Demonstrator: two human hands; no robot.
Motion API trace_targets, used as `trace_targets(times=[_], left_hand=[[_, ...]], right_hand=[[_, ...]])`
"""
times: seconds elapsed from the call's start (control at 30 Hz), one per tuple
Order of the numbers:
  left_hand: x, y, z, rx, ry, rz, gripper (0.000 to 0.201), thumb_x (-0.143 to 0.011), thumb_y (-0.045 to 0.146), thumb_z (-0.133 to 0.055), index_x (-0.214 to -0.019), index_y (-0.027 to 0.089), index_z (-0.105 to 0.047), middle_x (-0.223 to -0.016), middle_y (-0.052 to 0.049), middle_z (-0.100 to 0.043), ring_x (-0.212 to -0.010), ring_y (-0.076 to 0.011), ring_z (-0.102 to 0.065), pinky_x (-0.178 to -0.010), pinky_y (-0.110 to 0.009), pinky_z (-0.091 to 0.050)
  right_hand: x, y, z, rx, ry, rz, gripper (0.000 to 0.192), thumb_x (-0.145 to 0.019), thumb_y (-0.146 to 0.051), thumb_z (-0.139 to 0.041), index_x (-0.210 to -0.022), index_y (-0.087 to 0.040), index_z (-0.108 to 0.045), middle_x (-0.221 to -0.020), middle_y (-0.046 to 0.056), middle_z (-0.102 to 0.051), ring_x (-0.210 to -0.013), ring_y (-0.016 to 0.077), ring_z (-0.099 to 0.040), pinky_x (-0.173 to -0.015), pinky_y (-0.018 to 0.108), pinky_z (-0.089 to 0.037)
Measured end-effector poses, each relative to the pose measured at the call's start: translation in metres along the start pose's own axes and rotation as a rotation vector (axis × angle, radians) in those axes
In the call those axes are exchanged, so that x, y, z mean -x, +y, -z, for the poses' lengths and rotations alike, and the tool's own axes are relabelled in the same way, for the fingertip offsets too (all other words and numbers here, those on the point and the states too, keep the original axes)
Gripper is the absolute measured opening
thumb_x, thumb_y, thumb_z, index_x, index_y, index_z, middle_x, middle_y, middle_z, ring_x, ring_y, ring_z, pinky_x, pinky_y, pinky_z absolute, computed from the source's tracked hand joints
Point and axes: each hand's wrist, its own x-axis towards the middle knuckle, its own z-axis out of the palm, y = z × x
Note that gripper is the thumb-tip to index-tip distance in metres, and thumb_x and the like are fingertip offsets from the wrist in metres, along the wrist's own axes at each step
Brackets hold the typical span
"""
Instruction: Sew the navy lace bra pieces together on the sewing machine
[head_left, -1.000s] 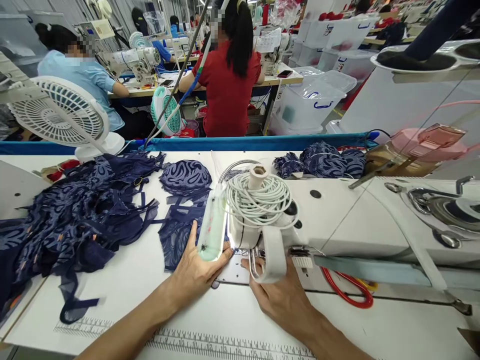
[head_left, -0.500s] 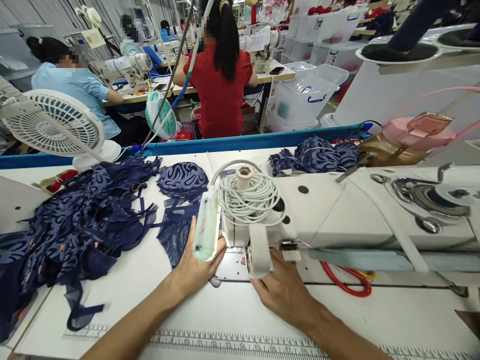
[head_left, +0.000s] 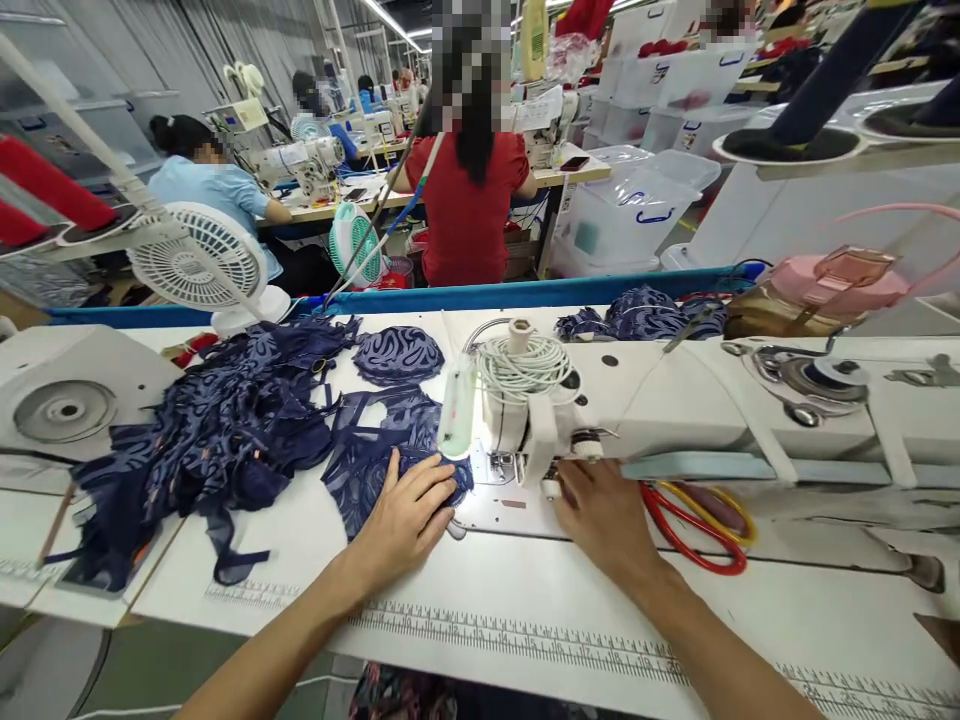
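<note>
My left hand (head_left: 409,510) lies with fingers stretched flat on a navy lace bra piece (head_left: 360,480), just left of the sewing machine's needle area. My right hand (head_left: 607,515) is to the right of the needle, under the machine arm; its fingertips are partly hidden, so I cannot see whether they grip anything. Between the two hands stands the white sewing machine head (head_left: 525,415), with a coil of pale cord (head_left: 525,362) on top. The metal needle plate (head_left: 502,510) shows beneath it. Above the fabric sits a navy patterned bra cup (head_left: 399,353).
A heap of navy bra pieces (head_left: 247,420) spreads at the left, near a white fan (head_left: 199,258). Red-handled scissors (head_left: 694,540) lie right of my right hand. More navy cups (head_left: 645,312) sit behind the machine arm. A printed ruler (head_left: 510,635) runs along the front.
My left hand has gone from beside the machine head to lying flat on the navy fabric. My right hand sits slightly farther from the needle. The camera view has shifted, showing more at the left.
</note>
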Motion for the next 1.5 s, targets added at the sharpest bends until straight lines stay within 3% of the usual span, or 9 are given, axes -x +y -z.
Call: trace_targets(times=[0.17,0.5,0.7,0.77,0.93,1.17,1.3,1.4,1.5], left_hand=[[0.022,0.011,0.000,0.055,0.011,0.037,0.024,-0.096,0.022,-0.050,-0.119,0.019,-0.057,-0.128,-0.010,-0.062,-0.133,-0.0265,-0.046,-0.114,-0.067,-0.012],[0.010,0.018,-0.011,0.115,0.253,0.155,0.013,-0.092,0.014,-0.052,-0.081,0.018,-0.057,-0.098,-0.003,-0.066,-0.102,-0.0192,-0.061,-0.111,-0.058,-0.028],[0.009,0.039,0.002,0.060,0.467,0.219,0.021,-0.096,0.016,-0.043,-0.077,0.019,-0.051,-0.080,-0.003,-0.058,-0.081,-0.0192,-0.055,-0.089,-0.043,-0.044],[0.008,0.055,0.007,0.045,0.483,0.180,0.023,-0.098,0.018,-0.039,-0.077,0.020,-0.048,-0.074,-0.002,-0.055,-0.073,-0.0185,-0.052,-0.076,-0.036,-0.045],[0.012,0.082,0.028,0.273,0.364,0.085,0.019,-0.100,0.020,-0.034,-0.082,0.022,-0.041,-0.072,0.001,-0.051,-0.062,-0.0141,-0.049,-0.057,-0.025,-0.039],[0.017,0.083,0.053,0.604,0.238,0.286,0.023,-0.101,0.033,-0.029,-0.082,0.023,-0.036,-0.066,0.006,-0.035,-0.053,-0.0113,-0.033,-0.050,-0.023,-0.028],[0.015,0.077,0.065,0.924,-0.219,0.343,0.020,-0.093,0.041,-0.048,-0.088,0.022,-0.042,-0.063,0.008,-0.034,-0.054,-0.0098,-0.033,-0.050,-0.020,-0.028],[0.011,0.058,0.076,0.811,-0.534,0.229,0.016,-0.082,0.029,-0.064,-0.088,0.021,-0.052,-0.072,0.006,-0.049,-0.064,-0.0099,-0.046,-0.056,-0.018,-0.036],[0.003,0.034,0.077,0.377,-0.514,0.188,0.012,-0.078,0.018,-0.061,-0.090,0.021,-0.058,-0.074,0.004,-0.058,-0.065,-0.0133,-0.055,-0.056,-0.020,-0.042]], right_hand=[[-0.001,0.000,0.002,0.026,0.016,0.022,0.020,-0.084,-0.008,-0.047,-0.086,-0.016,-0.065,-0.075,0.006,-0.060,-0.067,0.0185,-0.052,-0.057,0.029,-0.031],[0.006,-0.022,0.003,-0.162,-0.024,0.098,0.022,-0.088,-0.009,-0.047,-0.084,-0.019,-0.066,-0.076,0.004,-0.061,-0.075,0.0188,-0.055,-0.074,0.034,-0.043],[0.002,-0.067,0.019,-0.649,-0.439,-0.060,0.010,-0.088,-0.019,-0.053,-0.095,-0.021,-0.060,-0.080,0.001,-0.060,-0.070,0.0152,-0.056,-0.061,0.026,-0.045],[-0.002,-0.086,0.021,-0.705,-0.439,-0.154,0.012,-0.080,-0.025,-0.062,-0.088,-0.021,-0.054,-0.080,0.000,-0.057,-0.070,0.0158,-0.054,-0.060,0.027,-0.045],[-0.002,-0.111,0.034,-0.949,-0.358,-0.234,0.006,-0.081,-0.022,-0.054,-0.083,-0.020,-0.048,-0.080,-0.001,-0.056,-0.071,0.0145,-0.051,-0.063,0.025,-0.045],[0.011,-0.081,0.073,-1.068,-0.556,-0.326,0.018,-0.094,-0.026,-0.044,-0.082,-0.020,-0.056,-0.077,-0.001,-0.057,-0.072,0.0143,-0.051,-0.064,0.024,-0.044],[0.005,-0.049,0.102,-1.141,-0.706,-0.458,0.021,-0.093,-0.037,-0.049,-0.089,-0.020,-0.062,-0.075,-0.001,-0.059,-0.065,0.0129,-0.052,-0.057,0.022,-0.041],[-0.006,-0.021,0.116,-1.030,-0.888,-0.381,0.024,-0.091,-0.040,-0.054,-0.083,-0.020,-0.065,-0.064,-0.003,-0.057,-0.055,0.0114,-0.050,-0.048,0.021,-0.035],[-0.012,-0.003,0.110,-0.639,-0.800,-0.153,0.012,-0.087,-0.030,-0.060,-0.085,-0.021,-0.068,-0.076,0.001,-0.066,-0.068,0.0171,-0.061,-0.058,0.025,-0.046]])
